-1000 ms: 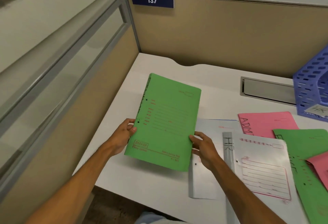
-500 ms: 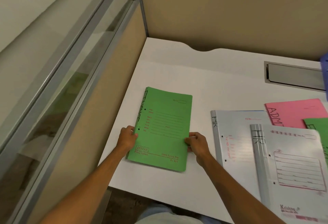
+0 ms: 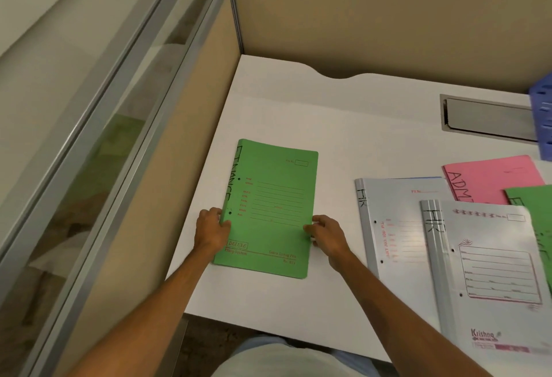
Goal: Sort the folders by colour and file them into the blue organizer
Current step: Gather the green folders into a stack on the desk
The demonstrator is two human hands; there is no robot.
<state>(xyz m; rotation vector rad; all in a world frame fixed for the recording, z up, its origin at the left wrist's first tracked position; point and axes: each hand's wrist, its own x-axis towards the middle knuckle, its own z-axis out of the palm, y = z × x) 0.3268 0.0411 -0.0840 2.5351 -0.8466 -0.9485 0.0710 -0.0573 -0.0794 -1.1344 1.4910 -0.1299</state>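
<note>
- Nearest, by the front edge of the white tabletop toward its right side, a pale grey HR folder lies face up. It partly overlaps a second pale grey HR folder just behind it. Two of one colour stacked like this suggest a pile already begun.
- Next, near the front-left corner, a green card folder with lettering down its spine lies flat, or very nearly so; I cannot tell whether it fully touches.
- The left hand grips its spine edge and the right hand pinches its open edge, thumb on the cover. The hands are apart, one on each long side, which probably squares the folder and stops it flopping open.
- This spot is well apart from the grey pair, so it seems to be the place chosen for greens.
- Further back at the right edge, a pink card folder lies under the corner of a second green folder, which is cut off by the frame. These look unsorted.
- Beyond them, a metal cable flap sits flush in the tabletop near the back edge.
- Farthest, at the back-right, a blue perforated plastic organizer is only partly in view. No folder is visibly filed in it.
- A beige partition closes the back edge and a glass side panel the left.
</note>
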